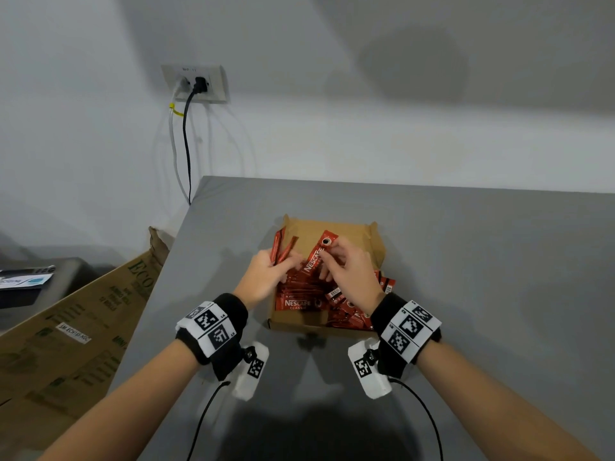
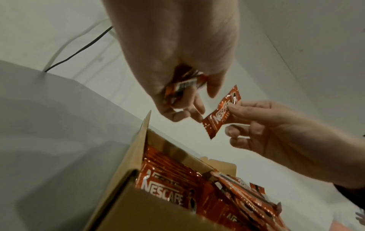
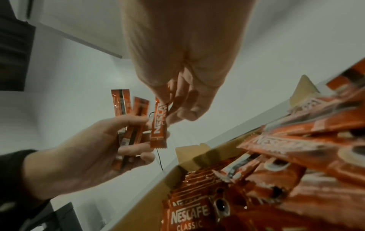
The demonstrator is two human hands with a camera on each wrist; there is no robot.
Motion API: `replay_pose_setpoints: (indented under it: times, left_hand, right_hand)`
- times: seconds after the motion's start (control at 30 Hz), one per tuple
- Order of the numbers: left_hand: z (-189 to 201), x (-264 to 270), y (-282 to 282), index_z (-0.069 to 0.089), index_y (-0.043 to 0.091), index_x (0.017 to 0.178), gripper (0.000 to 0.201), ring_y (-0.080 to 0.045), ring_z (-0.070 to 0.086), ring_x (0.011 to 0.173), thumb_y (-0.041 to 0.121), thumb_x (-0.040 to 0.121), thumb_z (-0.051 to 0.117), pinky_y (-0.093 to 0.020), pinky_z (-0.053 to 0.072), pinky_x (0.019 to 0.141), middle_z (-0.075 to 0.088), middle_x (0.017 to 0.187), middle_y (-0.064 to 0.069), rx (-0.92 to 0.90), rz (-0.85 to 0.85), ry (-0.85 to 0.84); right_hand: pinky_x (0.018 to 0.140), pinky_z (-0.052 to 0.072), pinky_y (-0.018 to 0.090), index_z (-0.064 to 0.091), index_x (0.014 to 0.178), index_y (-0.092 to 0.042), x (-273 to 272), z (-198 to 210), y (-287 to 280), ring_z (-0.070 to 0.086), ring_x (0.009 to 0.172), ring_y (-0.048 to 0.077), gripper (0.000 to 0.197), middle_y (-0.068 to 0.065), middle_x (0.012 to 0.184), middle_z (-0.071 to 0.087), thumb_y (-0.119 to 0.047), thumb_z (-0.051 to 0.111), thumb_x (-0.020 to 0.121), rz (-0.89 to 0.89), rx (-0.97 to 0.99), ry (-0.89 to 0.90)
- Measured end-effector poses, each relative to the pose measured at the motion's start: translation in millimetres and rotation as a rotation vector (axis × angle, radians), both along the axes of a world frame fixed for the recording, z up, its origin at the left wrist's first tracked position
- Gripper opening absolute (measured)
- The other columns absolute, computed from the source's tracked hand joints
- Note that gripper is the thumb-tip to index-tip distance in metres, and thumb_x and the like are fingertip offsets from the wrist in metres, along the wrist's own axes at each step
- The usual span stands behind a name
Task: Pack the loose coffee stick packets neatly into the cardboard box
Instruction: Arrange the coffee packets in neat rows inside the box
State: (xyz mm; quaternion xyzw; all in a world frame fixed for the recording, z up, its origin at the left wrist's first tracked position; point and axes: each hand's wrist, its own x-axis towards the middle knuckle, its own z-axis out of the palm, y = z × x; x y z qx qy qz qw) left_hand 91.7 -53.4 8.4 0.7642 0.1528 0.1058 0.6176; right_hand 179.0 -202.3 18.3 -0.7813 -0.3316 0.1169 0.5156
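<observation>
Above the cardboard box [image 1: 352, 232], right hand [image 1: 349, 271] pinches one packet [image 1: 317, 256]; beside it, left hand [image 1: 263, 276] grips a few sticks [image 1: 281, 249]

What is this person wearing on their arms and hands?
Both hands, left hand and right hand, are bare. Each wrist carries a black band with white panels of black square-pattern markers, plus a small white camera unit trailing a thin black cable.
</observation>
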Motion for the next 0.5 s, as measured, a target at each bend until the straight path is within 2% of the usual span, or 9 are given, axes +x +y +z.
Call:
replay_pose_setpoints:
  times: [0.13,0.23,0.3,0.43,0.5]
  left_hand:
    - [1,0,0,0.068,0.019,0.076,0.007,-0.008,0.066,0.078,0.015,0.08,0.071,-0.015,0.051,0.073,0.069,0.079,0.005,0.149,0.021,0.008]
    - [0,-1,5,0.07,0.02,0.075,0.007,-0.008,0.067,0.075,0.014,0.079,0.071,-0.016,0.052,0.072,0.07,0.078,0.006,0.124,0.031,-0.002]
    - [1,-3,8,0.071,0.02,0.075,0.007,-0.008,0.067,0.074,0.014,0.08,0.071,-0.018,0.053,0.072,0.07,0.078,0.006,0.14,0.011,0.014]
    - [2,-3,9,0.071,0.024,0.075,0.013,-0.006,0.067,0.08,0.013,0.081,0.069,-0.013,0.051,0.072,0.072,0.086,0.006,0.121,-0.003,-0.005]
    - [3,-2,9,0.071,0.023,0.076,0.012,-0.004,0.066,0.08,0.013,0.082,0.068,-0.011,0.05,0.07,0.071,0.085,0.006,0.128,-0.03,0.01]
  right_hand:
    - [0.056,0.053,0.018,0.047,0.093,-0.01,-3,-2,-3,0.065,0.056,0.009,0.011,0.002,0.069,0.068,-0.012,0.058,0.09,-0.031,0.07,0.086]
    - [0.059,0.055,0.021,0.047,0.103,-0.013,-3,-8,-10,0.065,0.063,0.008,0.02,-0.002,0.079,0.068,-0.011,0.06,0.089,-0.056,0.094,0.107]
    - [0.062,0.054,0.02,0.048,0.104,-0.017,-2,-11,-14,0.064,0.068,0.005,0.016,-0.003,0.085,0.066,-0.012,0.055,0.091,-0.085,0.085,0.109]
    - [0.068,0.055,0.021,0.05,0.108,-0.023,0,-16,-17,0.064,0.077,0.006,0.015,-0.005,0.085,0.064,-0.016,0.048,0.095,-0.081,0.031,0.051]
    - [0.072,0.054,0.02,0.051,0.109,-0.025,0,-16,-17,0.063,0.084,0.004,0.016,-0.006,0.092,0.064,-0.018,0.048,0.095,-0.07,0.029,0.023]
